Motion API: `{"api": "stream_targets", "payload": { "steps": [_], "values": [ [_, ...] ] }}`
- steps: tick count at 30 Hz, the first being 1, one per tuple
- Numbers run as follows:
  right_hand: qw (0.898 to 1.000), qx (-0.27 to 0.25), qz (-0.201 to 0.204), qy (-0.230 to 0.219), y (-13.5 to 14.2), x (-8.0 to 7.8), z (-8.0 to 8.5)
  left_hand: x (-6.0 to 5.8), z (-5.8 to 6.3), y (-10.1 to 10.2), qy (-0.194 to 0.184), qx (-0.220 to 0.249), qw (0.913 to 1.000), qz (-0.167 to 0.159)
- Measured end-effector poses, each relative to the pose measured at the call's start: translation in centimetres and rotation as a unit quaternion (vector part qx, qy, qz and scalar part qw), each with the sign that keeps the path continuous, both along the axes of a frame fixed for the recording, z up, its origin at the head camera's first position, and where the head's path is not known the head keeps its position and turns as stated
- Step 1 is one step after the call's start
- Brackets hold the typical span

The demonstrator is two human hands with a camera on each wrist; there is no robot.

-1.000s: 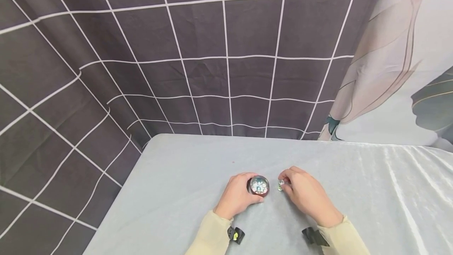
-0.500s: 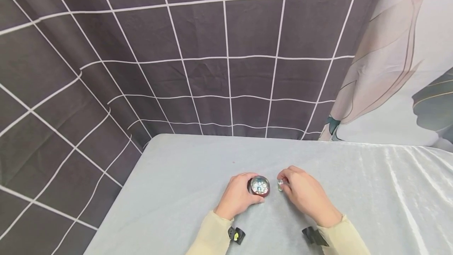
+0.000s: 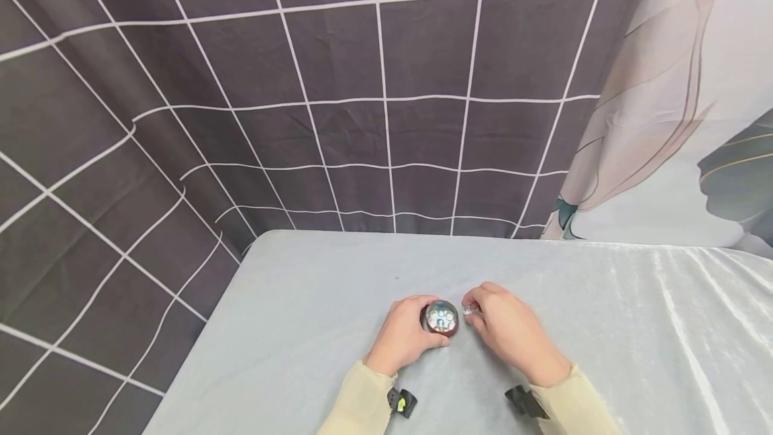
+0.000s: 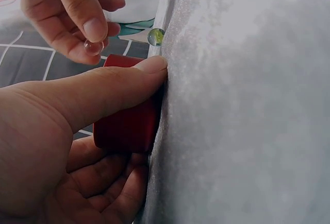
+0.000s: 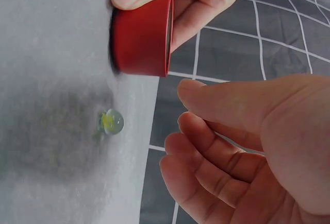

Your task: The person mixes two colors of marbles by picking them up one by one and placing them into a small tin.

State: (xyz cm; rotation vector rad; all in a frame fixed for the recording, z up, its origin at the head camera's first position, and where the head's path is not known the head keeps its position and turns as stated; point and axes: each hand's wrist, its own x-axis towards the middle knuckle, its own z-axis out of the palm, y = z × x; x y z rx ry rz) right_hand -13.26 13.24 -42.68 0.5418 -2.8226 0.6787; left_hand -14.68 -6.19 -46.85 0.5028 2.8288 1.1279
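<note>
My left hand (image 3: 400,333) grips a small red round container (image 5: 142,41) standing on the table, thumb on one side and fingers around the other. Several shiny marbles (image 3: 441,319) show inside its open top in the head view. Just right of it, my right hand (image 3: 510,327) pinches a clear marble (image 4: 94,48) between thumb and fingertips, a little above the table. The thumb hides this marble in the right wrist view. Another marble, clear with a yellow-green core (image 5: 113,122), lies on the table below the right fingers.
A pale grey velvety cloth (image 3: 314,327) covers the table, with creases at the right. Behind and to the left hangs a dark curtain (image 3: 338,133) with white grid lines. A light leaf-patterned curtain (image 3: 652,133) hangs at the back right.
My right hand has picked the clear marble up from beside the other one and moved left, closer to the red container. The left hand has stayed around the container.
</note>
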Motion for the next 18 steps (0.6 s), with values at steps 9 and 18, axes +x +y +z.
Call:
{"api": "stream_targets", "payload": {
  "steps": [9,18],
  "values": [
    [1.0,-0.005,0.008,0.006,-1.0,-0.1,0.0,0.0,0.1,-0.1,0.005,0.009,0.9999,-0.006],
    [1.0,-0.011,0.003,-0.01,-1.4,-0.2,0.0,-0.1,0.0,0.0,0.009,0.015,0.9998,-0.01]
  ]
}}
